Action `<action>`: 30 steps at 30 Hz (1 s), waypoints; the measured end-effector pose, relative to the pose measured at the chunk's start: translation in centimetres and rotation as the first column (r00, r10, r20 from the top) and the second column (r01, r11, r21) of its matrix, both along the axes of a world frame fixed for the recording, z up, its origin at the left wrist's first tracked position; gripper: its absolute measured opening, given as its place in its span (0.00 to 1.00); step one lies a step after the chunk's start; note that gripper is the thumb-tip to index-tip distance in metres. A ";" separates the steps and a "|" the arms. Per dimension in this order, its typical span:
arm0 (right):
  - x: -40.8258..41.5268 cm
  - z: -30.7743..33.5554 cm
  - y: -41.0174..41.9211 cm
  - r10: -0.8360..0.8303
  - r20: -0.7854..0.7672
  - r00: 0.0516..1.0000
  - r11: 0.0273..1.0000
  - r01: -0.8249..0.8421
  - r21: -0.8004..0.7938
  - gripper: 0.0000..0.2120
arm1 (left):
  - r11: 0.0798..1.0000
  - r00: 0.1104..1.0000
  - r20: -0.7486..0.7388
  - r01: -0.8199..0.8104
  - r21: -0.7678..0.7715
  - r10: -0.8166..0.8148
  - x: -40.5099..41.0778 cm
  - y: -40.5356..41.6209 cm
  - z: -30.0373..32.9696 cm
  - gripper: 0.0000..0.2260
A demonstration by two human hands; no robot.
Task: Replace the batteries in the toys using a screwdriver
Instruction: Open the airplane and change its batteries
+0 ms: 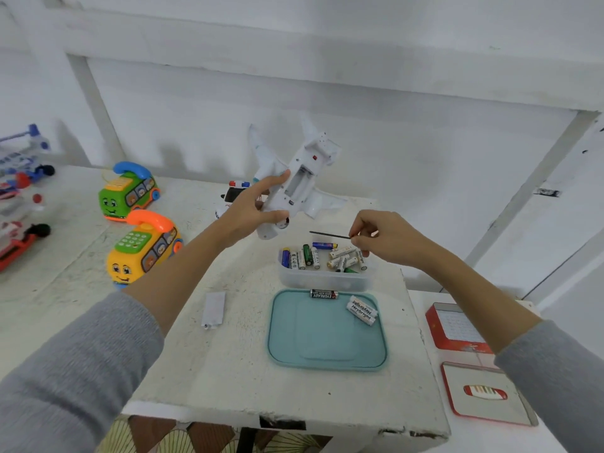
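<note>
left hand (253, 207) gripping toy plane (295, 183), right hand (380, 235) pinching screwdriver (328, 235)

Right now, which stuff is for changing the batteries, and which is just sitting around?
For the job: toy plane, screwdriver, tub of batteries, battery cover, batteries on the teal lid.

Lying about: green phone bus, yellow phone bus, police car, red tins.
</note>
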State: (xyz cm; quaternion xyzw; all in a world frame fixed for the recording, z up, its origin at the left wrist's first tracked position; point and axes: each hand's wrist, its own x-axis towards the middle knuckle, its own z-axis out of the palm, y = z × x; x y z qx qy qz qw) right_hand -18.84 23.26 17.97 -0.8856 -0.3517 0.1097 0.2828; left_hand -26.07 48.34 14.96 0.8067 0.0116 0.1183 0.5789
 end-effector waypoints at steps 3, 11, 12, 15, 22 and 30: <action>-1.6 -0.8 2.0 0.147 -0.065 0.987 0.989 -0.147 -0.009 0.05 | 0.992 0.997 0.017 -0.069 -0.103 0.071 -2.0 1.2 -0.7 0.27; -7.0 -4.4 8.0 0.504 -0.113 0.856 0.856 -0.513 -0.068 0.06 | 0.963 0.985 -0.015 -0.170 -0.208 0.171 -7.9 3.0 -3.3 0.32; -7.6 -4.8 8.7 0.533 -0.089 0.841 0.839 -0.539 -0.074 0.06 | 0.957 0.982 -0.022 -0.190 -0.220 0.190 -8.5 3.1 -3.5 0.32; -8.8 -6.3 10.5 0.574 -0.027 0.818 0.813 -0.574 -0.097 0.08 | 0.939 0.970 -0.009 -0.238 -0.247 0.244 -9.8 3.3 -4.5 0.30; -10.0 -9.0 11.9 0.598 0.006 0.802 0.792 -0.589 -0.161 0.09 | 0.900 0.952 -0.010 -0.294 -0.323 0.307 -11.7 3.6 -6.1 0.30; -10.1 -9.1 11.6 0.575 0.015 0.818 0.811 -0.568 -0.144 0.11 | 0.897 0.950 0.011 -0.292 -0.332 0.313 -11.6 3.4 -5.9 0.31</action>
